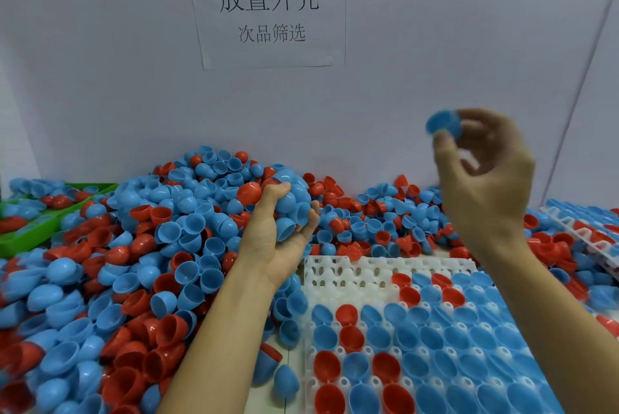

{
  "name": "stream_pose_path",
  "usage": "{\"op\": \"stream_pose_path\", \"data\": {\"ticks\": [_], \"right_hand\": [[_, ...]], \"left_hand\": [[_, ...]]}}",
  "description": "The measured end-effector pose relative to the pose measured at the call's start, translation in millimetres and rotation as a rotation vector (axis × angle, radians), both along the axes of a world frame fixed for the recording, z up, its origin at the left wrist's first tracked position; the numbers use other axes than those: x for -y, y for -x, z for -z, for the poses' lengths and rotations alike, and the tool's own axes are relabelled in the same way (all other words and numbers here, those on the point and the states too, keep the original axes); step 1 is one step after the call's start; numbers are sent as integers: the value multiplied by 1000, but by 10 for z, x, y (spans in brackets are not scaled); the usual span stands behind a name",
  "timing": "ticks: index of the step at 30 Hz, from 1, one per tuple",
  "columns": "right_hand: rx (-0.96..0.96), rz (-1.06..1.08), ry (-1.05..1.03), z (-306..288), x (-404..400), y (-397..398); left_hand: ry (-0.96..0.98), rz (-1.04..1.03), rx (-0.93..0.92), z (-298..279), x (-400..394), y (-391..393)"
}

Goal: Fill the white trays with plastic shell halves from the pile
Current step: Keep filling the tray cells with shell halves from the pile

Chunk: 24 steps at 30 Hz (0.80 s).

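A large pile of blue and red plastic shell halves covers the table's left and back. My left hand is raised palm up over the pile and grips a handful of shell halves, mostly blue with a red one. My right hand is lifted high at the right and pinches a single blue shell half between thumb and fingers. Below it lies a white tray whose near cups hold blue and red halves; its far left rows are bare.
A green bin with shells sits at the far left. Another white tray with shells leans at the right edge. A grey wall with a paper sign rises just behind the pile. Two loose shell halves lie beside the tray.
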State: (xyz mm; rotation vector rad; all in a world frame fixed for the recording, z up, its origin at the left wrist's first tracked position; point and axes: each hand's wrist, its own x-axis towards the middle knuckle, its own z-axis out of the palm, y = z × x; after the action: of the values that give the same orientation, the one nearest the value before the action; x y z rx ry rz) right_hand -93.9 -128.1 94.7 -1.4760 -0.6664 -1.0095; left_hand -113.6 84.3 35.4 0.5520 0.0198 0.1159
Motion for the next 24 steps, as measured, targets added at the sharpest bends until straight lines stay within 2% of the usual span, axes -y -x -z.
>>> {"op": "stream_pose_path", "data": {"ticks": [2, 3, 4, 5, 7, 8, 9, 11, 17, 20, 24], "right_hand": [[88, 122, -110, -146, -126, -64], [53, 185, -65, -215, -186, -131], [-51, 250, 74, -279, -219, -206], [-234, 316, 337, -314, -224, -280], [-656, 392, 1016, -301, -205, -350], [-765, 382, 1245, -272, -201, -310], [-797, 351, 1351, -227, -200, -258], [-745, 254, 1286, -149, -212, -145], [-540, 60, 836, 55, -259, 82], [-494, 15, 787, 65, -220, 125], [-505, 56, 836, 71, -150, 74]], "left_hand": [[2, 7, 0, -2, 7, 4], [-7, 11, 1, -7, 13, 10], [-24, 11, -3, -10, 19, 16], [-39, 8, -8, -6, 25, 17], [-50, 13, -6, -3, 25, 16], [-49, 22, -6, -1, 25, 16], [-51, 32, -9, 3, 27, 15], [-76, 45, -18, 11, 39, 17], [-228, 233, 11, 23, 129, 47], [-336, 301, 52, 40, 189, 58], [-421, 356, 113, 56, 254, 66]]}}
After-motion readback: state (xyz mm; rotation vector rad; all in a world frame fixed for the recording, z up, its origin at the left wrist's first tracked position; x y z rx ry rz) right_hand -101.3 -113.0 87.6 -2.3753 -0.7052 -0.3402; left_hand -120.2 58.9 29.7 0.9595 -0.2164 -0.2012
